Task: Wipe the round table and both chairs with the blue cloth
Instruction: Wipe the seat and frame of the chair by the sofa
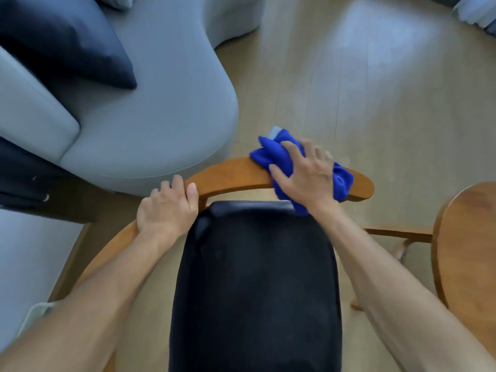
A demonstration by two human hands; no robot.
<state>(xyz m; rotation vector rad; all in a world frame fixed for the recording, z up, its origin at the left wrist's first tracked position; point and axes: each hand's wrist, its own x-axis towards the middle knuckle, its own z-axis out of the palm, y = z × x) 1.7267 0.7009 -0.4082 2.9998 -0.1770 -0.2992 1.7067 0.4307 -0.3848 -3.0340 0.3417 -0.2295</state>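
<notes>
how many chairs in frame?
1: the wooden chair with a black seat, centre, its back rail held by the left hand and wiped with the blue cloth. The second chair is out of view.

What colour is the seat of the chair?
Black, under a brown wooden back rail; the head view shows the seat.

Two bare forearms, no sleeves visible up to the frame edge, ending in the left hand [166,208] and right hand [306,173]; no rings, watch or gloves are seen on either.
</notes>
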